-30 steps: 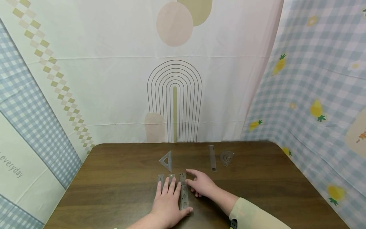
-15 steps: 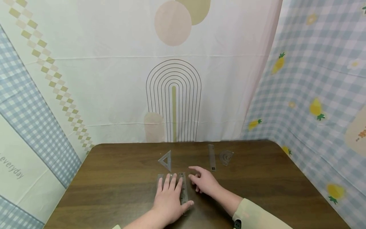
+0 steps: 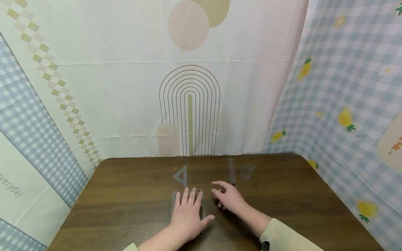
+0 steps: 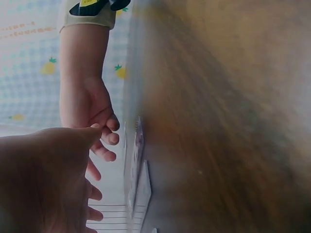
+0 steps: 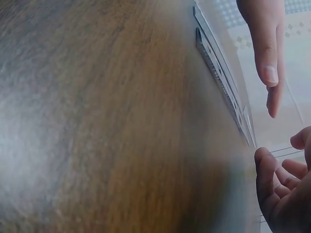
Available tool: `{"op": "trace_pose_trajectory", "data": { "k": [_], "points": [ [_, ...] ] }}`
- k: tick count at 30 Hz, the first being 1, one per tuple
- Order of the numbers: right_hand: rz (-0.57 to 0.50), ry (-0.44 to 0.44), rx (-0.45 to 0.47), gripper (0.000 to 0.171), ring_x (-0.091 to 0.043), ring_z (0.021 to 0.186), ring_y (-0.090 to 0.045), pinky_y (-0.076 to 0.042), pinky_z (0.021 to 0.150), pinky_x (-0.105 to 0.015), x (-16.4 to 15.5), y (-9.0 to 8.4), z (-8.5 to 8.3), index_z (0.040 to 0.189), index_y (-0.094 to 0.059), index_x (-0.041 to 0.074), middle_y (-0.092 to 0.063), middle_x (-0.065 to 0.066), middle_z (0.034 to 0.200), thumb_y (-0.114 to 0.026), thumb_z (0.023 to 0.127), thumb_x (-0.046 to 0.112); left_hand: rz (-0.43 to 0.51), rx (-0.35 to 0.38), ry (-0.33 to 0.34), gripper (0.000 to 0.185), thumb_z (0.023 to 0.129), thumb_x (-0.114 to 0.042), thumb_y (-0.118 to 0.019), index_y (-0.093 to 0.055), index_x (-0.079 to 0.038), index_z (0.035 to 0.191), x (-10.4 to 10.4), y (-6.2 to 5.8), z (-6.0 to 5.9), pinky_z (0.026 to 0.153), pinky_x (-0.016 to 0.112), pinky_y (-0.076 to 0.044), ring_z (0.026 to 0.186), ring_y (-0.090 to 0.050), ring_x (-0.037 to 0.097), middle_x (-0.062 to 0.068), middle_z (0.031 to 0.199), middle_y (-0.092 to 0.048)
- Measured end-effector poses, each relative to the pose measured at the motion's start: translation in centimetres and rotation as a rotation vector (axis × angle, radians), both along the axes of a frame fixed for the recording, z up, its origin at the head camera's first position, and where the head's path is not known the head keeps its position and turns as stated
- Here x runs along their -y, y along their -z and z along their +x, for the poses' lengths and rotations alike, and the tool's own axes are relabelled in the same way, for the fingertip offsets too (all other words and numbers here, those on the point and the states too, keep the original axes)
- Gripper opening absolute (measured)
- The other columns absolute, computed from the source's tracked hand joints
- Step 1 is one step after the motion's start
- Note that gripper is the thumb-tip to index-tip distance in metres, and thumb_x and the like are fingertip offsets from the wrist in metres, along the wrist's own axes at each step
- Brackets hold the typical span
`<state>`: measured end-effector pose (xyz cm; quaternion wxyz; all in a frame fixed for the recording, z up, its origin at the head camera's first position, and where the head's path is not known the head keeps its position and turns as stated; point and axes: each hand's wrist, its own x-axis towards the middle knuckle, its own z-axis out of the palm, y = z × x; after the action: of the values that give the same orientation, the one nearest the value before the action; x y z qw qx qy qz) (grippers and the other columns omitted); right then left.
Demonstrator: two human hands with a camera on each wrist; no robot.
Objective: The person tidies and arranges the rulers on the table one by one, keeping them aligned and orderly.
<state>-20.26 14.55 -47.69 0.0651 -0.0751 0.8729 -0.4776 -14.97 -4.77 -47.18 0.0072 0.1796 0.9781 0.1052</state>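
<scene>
My left hand lies flat, fingers straight, on a stack of clear plastic rulers near the table's front middle. In the left wrist view the rulers' edge shows just past that hand. My right hand sits to the right of the stack with loosely bent fingers, holding nothing and apart from the rulers. The right wrist view shows its fingers beside the rulers, with the left thumb above.
A clear set square lies just beyond the stack. A straight ruler and a small protractor lie at the back right. The dark wooden table is ringed by hanging patterned cloths.
My right hand has left the long ruler and drawn away to the right. My left hand has slid forward and now covers more of the stack.
</scene>
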Motion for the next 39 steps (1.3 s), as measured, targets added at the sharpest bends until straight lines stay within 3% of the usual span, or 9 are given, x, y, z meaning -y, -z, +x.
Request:
{"op": "trace_pose_trajectory", "data": {
  "k": [12, 39],
  "points": [
    [0.023, 0.056, -0.031, 0.037, -0.019, 0.054, -0.059, -0.051, 0.047, -0.034, -1.0, -0.3, -0.3, 0.133, -0.06, 0.007, -0.063, -0.011, 0.079, -0.062, 0.099, 0.021, -0.01, 0.012, -0.01, 0.09, 0.089, -0.076, -0.045, -0.038, -0.014, 0.154, -1.2, -1.0, -0.6, 0.116, 0.062, -0.01, 0.148, -0.018, 0.039, 0.013, 0.159, -0.031],
    [0.051, 0.198, -0.024, 0.035, -0.02, 0.058, -0.061, -0.051, 0.05, -0.034, -3.6, -0.7, -1.4, 0.132, -0.062, 0.009, -0.063, -0.01, 0.085, -0.062, 0.099, 0.022, -0.048, -0.022, -0.05, 0.089, 0.09, -0.075, -0.042, -0.036, -0.014, 0.155, -2.8, -1.6, -3.0, 0.116, 0.061, -0.011, 0.148, -0.02, 0.039, 0.013, 0.159, -0.032]
  ]
}}
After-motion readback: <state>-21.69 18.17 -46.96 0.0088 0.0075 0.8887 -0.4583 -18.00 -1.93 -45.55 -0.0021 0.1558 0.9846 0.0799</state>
